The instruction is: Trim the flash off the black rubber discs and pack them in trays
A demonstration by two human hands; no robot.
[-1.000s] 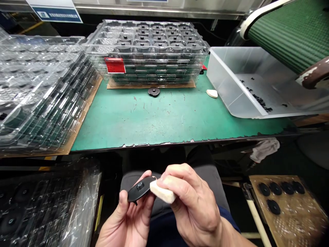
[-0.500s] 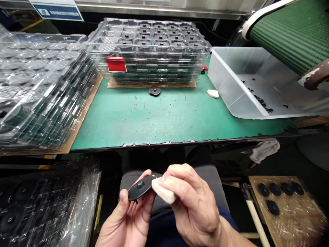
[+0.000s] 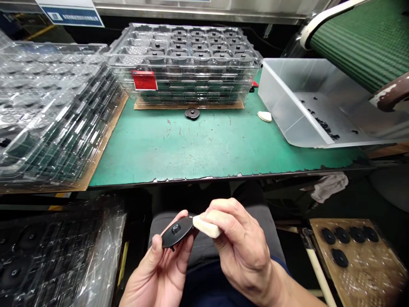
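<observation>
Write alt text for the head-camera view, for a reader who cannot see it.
A person's left hand holds a tilted, rounded black part while the right hand holds a white block at its edge. Beyond them, a green table bears stacked clear trays and a translucent bin with small black pieces inside.

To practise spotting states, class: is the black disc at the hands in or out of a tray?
Out: the left hand holds the black disc by its rim.
</observation>
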